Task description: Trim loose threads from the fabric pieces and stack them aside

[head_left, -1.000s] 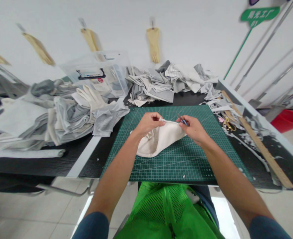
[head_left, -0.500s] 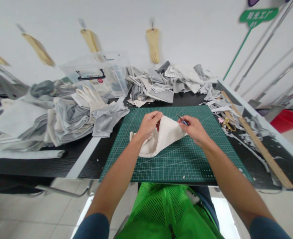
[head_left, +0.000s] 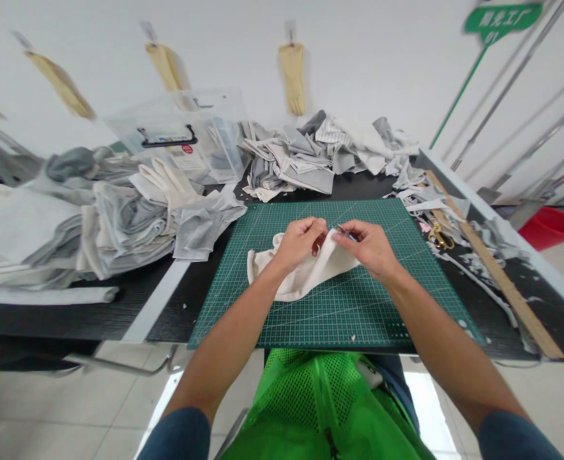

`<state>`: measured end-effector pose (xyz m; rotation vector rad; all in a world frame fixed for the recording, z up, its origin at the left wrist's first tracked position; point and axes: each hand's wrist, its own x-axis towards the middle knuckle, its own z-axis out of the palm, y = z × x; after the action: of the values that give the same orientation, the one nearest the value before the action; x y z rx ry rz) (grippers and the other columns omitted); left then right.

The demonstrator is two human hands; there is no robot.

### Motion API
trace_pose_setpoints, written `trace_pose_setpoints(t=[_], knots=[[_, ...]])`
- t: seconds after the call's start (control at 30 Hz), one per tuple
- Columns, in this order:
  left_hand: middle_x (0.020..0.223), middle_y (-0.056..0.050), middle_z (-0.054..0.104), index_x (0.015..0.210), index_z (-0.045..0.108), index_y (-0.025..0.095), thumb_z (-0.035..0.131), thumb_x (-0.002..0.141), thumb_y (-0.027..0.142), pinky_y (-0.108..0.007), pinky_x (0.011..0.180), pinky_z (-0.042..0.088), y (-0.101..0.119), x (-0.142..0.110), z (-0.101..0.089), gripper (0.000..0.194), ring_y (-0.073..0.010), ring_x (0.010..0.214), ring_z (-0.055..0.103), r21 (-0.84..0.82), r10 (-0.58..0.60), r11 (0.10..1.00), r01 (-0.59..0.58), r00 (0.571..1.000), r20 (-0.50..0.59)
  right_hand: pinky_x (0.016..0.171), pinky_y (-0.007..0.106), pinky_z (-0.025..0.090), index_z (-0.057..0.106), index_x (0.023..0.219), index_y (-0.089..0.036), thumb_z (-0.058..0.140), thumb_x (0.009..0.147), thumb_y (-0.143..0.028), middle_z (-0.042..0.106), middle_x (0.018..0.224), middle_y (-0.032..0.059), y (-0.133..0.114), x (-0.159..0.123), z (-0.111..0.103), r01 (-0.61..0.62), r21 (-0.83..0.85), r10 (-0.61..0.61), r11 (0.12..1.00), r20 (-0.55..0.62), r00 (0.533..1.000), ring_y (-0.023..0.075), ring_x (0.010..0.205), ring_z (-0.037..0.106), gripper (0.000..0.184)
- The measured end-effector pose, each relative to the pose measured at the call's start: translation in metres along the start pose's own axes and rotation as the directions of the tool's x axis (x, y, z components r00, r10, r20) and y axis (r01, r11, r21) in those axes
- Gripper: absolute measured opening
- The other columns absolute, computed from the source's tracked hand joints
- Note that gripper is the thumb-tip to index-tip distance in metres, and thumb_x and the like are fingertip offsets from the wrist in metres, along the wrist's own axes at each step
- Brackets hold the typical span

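Note:
Over the green cutting mat (head_left: 368, 313), a folded piece of off-white cloth (head_left: 301, 287) hangs and rests between my two hands. My right hand (head_left: 370, 249) pinches the cloth's raised upper edge and also holds small blue-handled snips (head_left: 347, 235), their metal tips pointing up and left. Close beside that edge is my left hand (head_left: 301, 243), thumb and fingers closed together. Whatever lies between its fingertips is too small or hidden to make out. Part of the cloth lies behind and under my left hand and wrist.
Piles of grey and white cloth (head_left: 123, 217) lie left, with more cloth (head_left: 305, 169) at the back. A clear plastic box (head_left: 224, 153) stands behind. At right are a wooden ruler (head_left: 492, 262), gold-handled scissors (head_left: 439, 237) and scraps (head_left: 495, 239).
My left hand has moved right, towards my right hand, away from where it held the cloth's corner. The cloth's stretched edge has slackened and folded. My right hand keeps the snips.

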<state>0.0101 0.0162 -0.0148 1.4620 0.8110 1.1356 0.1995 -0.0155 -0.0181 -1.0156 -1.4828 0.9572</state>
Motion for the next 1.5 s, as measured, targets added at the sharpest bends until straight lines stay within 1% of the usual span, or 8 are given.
trace_pose_setpoints(t=[0.23,0.33,0.5,0.73,1.1,1.23,1.4,1.5], knots=[[0.078,0.0,0.068,0.091,0.066,0.018,0.085,0.078,0.042,-0.025,0.064,0.05,-0.002,-0.002,-0.004,0.033,-0.0116,0.068,0.062,-0.219,-0.078,0.971,0.097,0.992,0.095,0.063,0.029,0.04,0.077,0.088,-0.022,0.088,0.078,-0.042,0.069,0.078,-0.0002,0.0,-0.001,0.001,-0.045,0.088,0.046,0.995,-0.004,0.999,0.0138,0.069,0.054,0.025],[0.079,0.0,0.068,0.089,0.071,0.016,0.09,0.073,0.036,-0.025,0.068,0.048,-0.002,-0.004,-0.002,0.032,-0.0105,0.071,0.06,-0.162,-0.076,0.982,0.096,0.989,0.129,0.062,0.028,0.038,0.076,0.087,-0.022,0.088,0.077,-0.041,0.068,0.077,-0.0008,0.0,-0.002,0.001,-0.039,0.092,0.04,0.995,-0.005,0.999,0.0128,0.067,0.053,0.025],[0.079,-0.001,0.068,0.083,0.074,0.015,0.092,0.069,0.031,-0.027,0.072,0.045,-0.002,-0.005,0.001,0.028,-0.0104,0.072,0.058,-0.139,-0.01,0.99,0.019,0.998,0.066,0.065,0.03,0.043,0.076,0.094,-0.022,0.086,0.08,-0.046,0.069,0.081,0.0003,-0.002,-0.002,0.001,-0.011,0.057,0.011,0.998,0.008,1.0,0.0139,0.07,0.056,0.029],[0.068,0.003,0.058,0.077,0.07,0.016,0.089,0.069,0.027,-0.024,0.059,0.034,0.0,-0.006,0.002,0.023,-0.0078,0.062,0.047,-0.015,0.006,1.0,-0.006,1.0,0.0,0.075,0.034,0.048,0.079,0.091,-0.023,0.084,0.082,-0.043,0.075,0.089,0.0035,0.003,0.001,0.003,0.044,-0.042,-0.048,0.998,-0.084,0.995,0.0182,0.08,0.064,0.023],[0.074,0.0,0.067,0.091,0.078,0.018,0.09,0.069,0.029,-0.025,0.061,0.038,-0.004,-0.006,-0.001,0.027,-0.0094,0.063,0.053,-0.004,-0.077,0.997,0.077,0.997,-0.025,0.054,0.027,0.036,0.062,0.077,-0.023,0.07,0.09,-0.063,0.054,0.064,-0.0017,-0.003,0.004,-0.002,0.023,-0.054,-0.034,0.998,-0.214,0.976,0.0129,0.06,0.044,0.044],[0.078,-0.002,0.07,0.083,0.077,0.017,0.088,0.07,0.03,-0.027,0.066,0.042,-0.005,-0.006,0.0,0.021,-0.0111,0.068,0.057,0.009,-0.102,0.995,0.102,0.994,-0.033,0.052,0.028,0.034,0.056,0.073,-0.023,0.067,0.09,-0.07,0.051,0.062,-0.0025,-0.003,0.003,-0.002,0.009,-0.042,-0.018,0.999,-0.203,0.979,0.0122,0.057,0.041,0.051],[0.088,-0.002,0.071,0.074,0.068,0.016,0.084,0.065,0.019,-0.027,0.077,0.047,0.003,-0.008,0.0,0.019,-0.0125,0.081,0.063,-0.225,-0.068,0.972,0.069,0.998,0.015,0.051,0.028,0.033,0.055,0.077,-0.024,0.064,0.09,-0.075,0.048,0.061,-0.003,-0.002,0.004,-0.004,0.008,-0.041,-0.018,0.999,-0.232,0.973,0.0126,0.056,0.04,0.053],[0.092,-0.004,0.074,0.075,0.063,0.017,0.079,0.065,0.018,-0.029,0.076,0.05,0.008,-0.009,-0.001,0.019,-0.0145,0.082,0.067,-0.376,-0.106,0.917,0.134,0.99,0.095,0.05,0.028,0.033,0.054,0.079,-0.025,0.063,0.089,-0.077,0.047,0.061,-0.0031,0.002,0.007,-0.006,0.014,-0.053,-0.027,0.998,-0.25,0.968,0.0128,0.055,0.04,0.053]])
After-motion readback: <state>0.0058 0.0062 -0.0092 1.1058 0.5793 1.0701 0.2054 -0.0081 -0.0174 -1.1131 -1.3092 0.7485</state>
